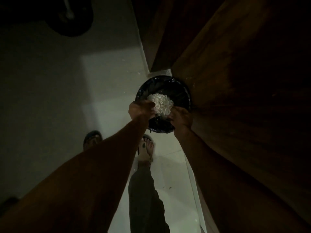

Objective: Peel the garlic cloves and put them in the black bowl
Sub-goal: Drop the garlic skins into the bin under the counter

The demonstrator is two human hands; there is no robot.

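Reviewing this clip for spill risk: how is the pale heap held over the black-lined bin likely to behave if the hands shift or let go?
The pale heap looks flaky and loose, so it would probably scatter rather than move as one piece. It seems light, likely drifting past the black-lined bin; bits already dot the floor. The left hand and right hand only flank it.

A black-lined bin [164, 91] and sandalled feet [146, 147] stand on the pale floor [104, 91].

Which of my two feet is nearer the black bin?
The foot just below the black bin, toes showing; the other foot stands farther left.
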